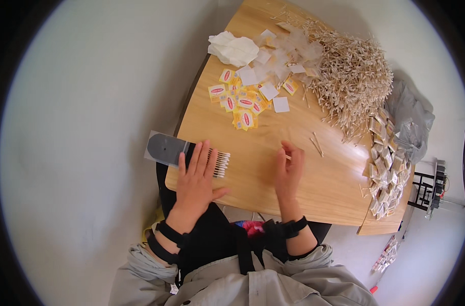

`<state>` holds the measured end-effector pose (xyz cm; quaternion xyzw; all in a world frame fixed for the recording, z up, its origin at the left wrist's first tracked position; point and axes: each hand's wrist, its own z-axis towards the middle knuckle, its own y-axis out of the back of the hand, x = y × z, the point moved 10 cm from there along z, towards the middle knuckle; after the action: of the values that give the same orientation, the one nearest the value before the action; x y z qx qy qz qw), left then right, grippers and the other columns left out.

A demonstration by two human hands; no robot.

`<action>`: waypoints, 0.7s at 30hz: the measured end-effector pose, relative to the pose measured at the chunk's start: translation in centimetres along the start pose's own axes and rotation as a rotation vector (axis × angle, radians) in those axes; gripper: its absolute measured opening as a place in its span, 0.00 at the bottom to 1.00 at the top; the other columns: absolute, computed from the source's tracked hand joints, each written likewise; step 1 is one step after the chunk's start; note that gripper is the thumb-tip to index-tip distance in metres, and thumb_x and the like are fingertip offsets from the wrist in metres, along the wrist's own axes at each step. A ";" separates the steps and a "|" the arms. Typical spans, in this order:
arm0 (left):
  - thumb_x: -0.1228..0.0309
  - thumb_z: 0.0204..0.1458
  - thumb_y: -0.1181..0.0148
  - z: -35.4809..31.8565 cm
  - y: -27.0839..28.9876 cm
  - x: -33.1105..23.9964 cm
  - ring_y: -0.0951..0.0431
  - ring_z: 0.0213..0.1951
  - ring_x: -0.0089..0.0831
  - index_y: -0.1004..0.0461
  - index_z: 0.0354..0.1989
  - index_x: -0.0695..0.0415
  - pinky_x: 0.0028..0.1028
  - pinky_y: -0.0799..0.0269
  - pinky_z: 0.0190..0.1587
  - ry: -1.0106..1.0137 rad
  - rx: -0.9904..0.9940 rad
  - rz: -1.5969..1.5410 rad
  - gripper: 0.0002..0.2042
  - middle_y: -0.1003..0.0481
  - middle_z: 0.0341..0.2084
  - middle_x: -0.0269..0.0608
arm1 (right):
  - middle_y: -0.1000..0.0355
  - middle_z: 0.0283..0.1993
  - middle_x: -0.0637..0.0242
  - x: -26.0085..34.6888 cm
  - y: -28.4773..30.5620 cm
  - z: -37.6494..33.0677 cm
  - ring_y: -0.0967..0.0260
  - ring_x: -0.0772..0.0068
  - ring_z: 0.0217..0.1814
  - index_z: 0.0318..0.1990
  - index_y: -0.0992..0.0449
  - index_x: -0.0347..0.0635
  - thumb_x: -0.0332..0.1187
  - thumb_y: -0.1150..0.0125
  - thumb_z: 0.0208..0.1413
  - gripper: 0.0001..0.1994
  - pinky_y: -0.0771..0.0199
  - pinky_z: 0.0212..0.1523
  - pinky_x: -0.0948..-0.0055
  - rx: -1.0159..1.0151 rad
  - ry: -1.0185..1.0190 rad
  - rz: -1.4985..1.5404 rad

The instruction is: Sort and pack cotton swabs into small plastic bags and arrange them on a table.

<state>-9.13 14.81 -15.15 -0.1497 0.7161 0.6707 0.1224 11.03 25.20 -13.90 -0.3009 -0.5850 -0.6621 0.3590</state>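
My left hand (196,176) lies flat with fingers stretched, over a row of cotton swabs (222,164) and the black end of a dark grey card in a clear sleeve (164,148). The swabs' white tips stick out to the right of the fingers; their other ends are hidden under the hand. Over the middle of the table, my right hand (289,171) is closed, fingers curled toward the thumb. A short pale bit, seemingly a cotton swab (287,157), shows between them. Two loose cotton swabs (317,144) lie to its right.
Yellow and white printed cards (246,103) and white squares (281,104) lie scattered farther off, near a crumpled white sheet (233,49). A large heap of cotton swabs (352,76) covers the far right. Small filled packets (385,171) and a grey plastic bag (410,115) line the right edge.
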 end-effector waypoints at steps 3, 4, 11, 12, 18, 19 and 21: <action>0.49 0.37 0.31 0.0 0.5 1.1 0.58 0.72 0.39 0.49 0.69 0.59 0.53 0.66 0.69 -0.057 -0.004 0.038 0.51 0.54 0.71 0.46 | 0.35 0.47 0.54 3.1 -4.7 -2.6 0.38 0.58 0.53 0.52 0.32 0.36 0.22 0.49 0.58 0.14 0.35 0.53 0.64 0.078 0.127 0.126; 0.49 0.37 0.31 0.1 0.5 1.2 0.58 0.72 0.39 0.49 0.69 0.59 0.53 0.66 0.69 -0.059 -0.004 0.037 0.51 0.54 0.71 0.46 | 0.36 0.49 0.53 4.1 -6.5 -3.3 0.39 0.55 0.54 0.53 0.33 0.36 0.21 0.49 0.57 0.16 0.37 0.55 0.61 0.079 0.144 0.135; 0.54 0.38 0.32 0.4 0.7 1.1 0.56 0.72 0.35 0.47 0.69 0.58 0.51 0.71 0.70 -0.035 -0.007 0.011 0.48 0.53 0.71 0.44 | 0.40 0.55 0.47 7.5 -11.3 -3.2 0.43 0.45 0.59 0.56 0.33 0.35 0.18 0.51 0.52 0.21 0.41 0.60 0.56 0.018 0.278 -0.160; 0.54 0.39 0.33 0.4 0.8 1.2 0.56 0.72 0.35 0.47 0.69 0.59 0.50 0.72 0.70 -0.025 -0.035 -0.005 0.47 0.53 0.71 0.43 | 0.41 0.55 0.46 7.9 -11.8 -3.3 0.43 0.45 0.59 0.56 0.33 0.35 0.18 0.51 0.52 0.21 0.41 0.60 0.56 0.038 0.315 -0.221; 0.54 0.41 0.35 0.0 0.1 1.5 0.58 0.73 0.40 0.49 0.69 0.60 0.51 0.73 0.70 -0.009 -0.099 0.096 0.47 0.54 0.71 0.51 | 0.42 0.58 0.53 7.4 -12.3 -3.7 0.44 0.53 0.62 0.58 0.36 0.33 0.20 0.56 0.58 0.19 0.41 0.64 0.62 0.045 0.086 0.304; 0.54 0.41 0.35 0.0 0.0 1.4 0.58 0.73 0.41 0.48 0.69 0.60 0.51 0.72 0.70 -0.016 -0.120 0.167 0.46 0.55 0.71 0.52 | 0.42 0.58 0.53 7.7 -12.3 -3.7 0.44 0.53 0.62 0.58 0.36 0.33 0.20 0.56 0.58 0.19 0.41 0.64 0.62 0.046 0.094 0.303; 0.52 0.40 0.35 -0.1 0.2 1.6 0.58 0.73 0.40 0.47 0.68 0.60 0.50 0.72 0.70 -0.010 -0.139 0.214 0.46 0.54 0.71 0.51 | 0.41 0.58 0.55 8.2 -13.1 -3.6 0.43 0.60 0.62 0.59 0.37 0.33 0.25 0.59 0.63 0.17 0.42 0.65 0.65 0.115 0.103 0.332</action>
<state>-10.71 14.66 -15.56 -0.0771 0.6790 0.7288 0.0427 -4.30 21.34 -14.96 -0.3380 -0.5452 -0.5738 0.5092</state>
